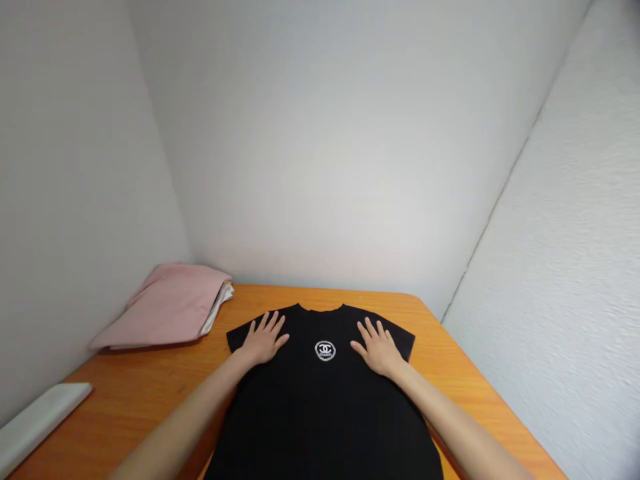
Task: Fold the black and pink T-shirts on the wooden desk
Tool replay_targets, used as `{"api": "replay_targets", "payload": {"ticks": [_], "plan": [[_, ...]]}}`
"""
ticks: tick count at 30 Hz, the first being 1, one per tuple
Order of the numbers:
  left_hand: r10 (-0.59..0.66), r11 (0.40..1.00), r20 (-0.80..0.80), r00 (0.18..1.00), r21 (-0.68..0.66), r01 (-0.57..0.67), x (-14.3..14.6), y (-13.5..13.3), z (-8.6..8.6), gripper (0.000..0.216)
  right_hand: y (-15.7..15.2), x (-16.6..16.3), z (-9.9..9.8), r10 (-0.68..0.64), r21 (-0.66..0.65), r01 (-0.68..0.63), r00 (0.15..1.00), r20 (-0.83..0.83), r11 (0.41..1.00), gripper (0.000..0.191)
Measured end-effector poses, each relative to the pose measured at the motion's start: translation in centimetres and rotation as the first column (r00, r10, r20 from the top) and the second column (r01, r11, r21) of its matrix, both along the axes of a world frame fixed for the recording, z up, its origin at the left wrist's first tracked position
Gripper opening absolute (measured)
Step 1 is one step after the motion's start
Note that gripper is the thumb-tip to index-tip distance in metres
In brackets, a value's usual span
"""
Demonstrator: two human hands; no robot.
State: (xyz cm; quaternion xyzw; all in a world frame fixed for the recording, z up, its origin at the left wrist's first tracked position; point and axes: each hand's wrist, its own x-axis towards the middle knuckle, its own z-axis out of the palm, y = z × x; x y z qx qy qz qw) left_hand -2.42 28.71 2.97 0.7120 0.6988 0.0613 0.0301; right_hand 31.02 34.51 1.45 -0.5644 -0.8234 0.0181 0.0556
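A black T-shirt with a small round white logo on the chest lies spread flat on the orange wooden table, its collar pointing away from me. My left hand rests palm down with fingers apart on the shirt's left shoulder. My right hand lies flat, fingers spread, on the right shoulder, just right of the logo. Neither hand grips the cloth.
A stack of folded clothes, pink on top with white beneath, sits at the table's far left corner. A flat white board lies at the near left edge. White walls close in on three sides.
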Motion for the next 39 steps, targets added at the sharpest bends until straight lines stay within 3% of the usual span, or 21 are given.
{"api": "replay_targets", "payload": {"ticks": [2,5,10,14,18,22,24,28,31,34,36,39], "plan": [[0.011,0.999,0.006,1.0,-0.044,-0.01,-0.7,1.1,-1.4,0.065,1.0,0.5,-1.4,-0.033,-0.036,0.033,0.999,0.0,0.999,0.074],[0.021,0.998,0.007,1.0,-0.053,-0.02,-1.3,3.1,-2.1,0.067,3.2,0.7,-1.6,-0.039,-0.033,0.039,0.999,0.002,0.999,0.076],[0.03,0.999,-0.021,0.999,-0.019,-0.031,-1.8,5.9,-1.8,0.064,6.3,0.0,-1.2,0.0,0.028,0.0,1.0,-0.003,1.0,0.073],[0.027,0.999,-0.077,0.997,0.041,-0.024,-1.3,6.1,-0.8,0.06,6.0,-1.0,0.3,0.038,0.139,-0.036,0.999,-0.012,0.99,0.067],[-0.055,0.99,-0.122,0.991,0.122,0.07,1.0,3.6,-0.5,0.061,0.3,-1.3,1.4,0.118,0.176,-0.104,0.99,-0.072,0.979,0.067],[-0.171,0.983,-0.082,0.982,0.05,0.175,2.8,0.3,-1.8,0.066,-7.8,0.3,0.7,0.31,0.057,-0.305,0.943,-0.12,0.951,0.075],[-0.177,0.984,-0.061,0.982,0.019,0.179,3.0,-0.5,-2.3,0.066,-10.5,1.4,0.5,0.337,-0.005,-0.341,0.93,-0.145,0.94,0.072],[-0.186,0.982,-0.057,0.981,-0.002,0.186,2.7,-0.5,-2.4,0.063,-13.1,3.3,1.6,0.281,-0.096,-0.305,0.938,-0.204,0.947,0.066],[-0.192,0.981,-0.054,0.98,-0.015,0.192,2.3,-0.4,-2.1,0.063,-15.4,5.0,3.0,0.319,-0.2,-0.371,0.914,-0.251,0.907,0.06],[-0.193,0.981,-0.057,0.979,-0.016,0.193,1.9,-0.6,-1.8,0.062,-18.7,7.6,3.9,0.339,-0.287,-0.424,0.891,-0.301,0.859,0.038],[-0.193,0.981,-0.061,0.979,-0.012,0.192,1.7,-0.8,-1.6,0.06,-20.7,9.9,4.4,0.348,-0.304,-0.447,0.878,-0.328,0.841,0.028],[-0.186,0.982,-0.079,0.979,0.016,0.188,3.0,-1.4,-0.2,0.057,-21.8,13.5,5.3,0.351,-0.286,-0.464,0.861,-0.367,0.838,0.033]]}}
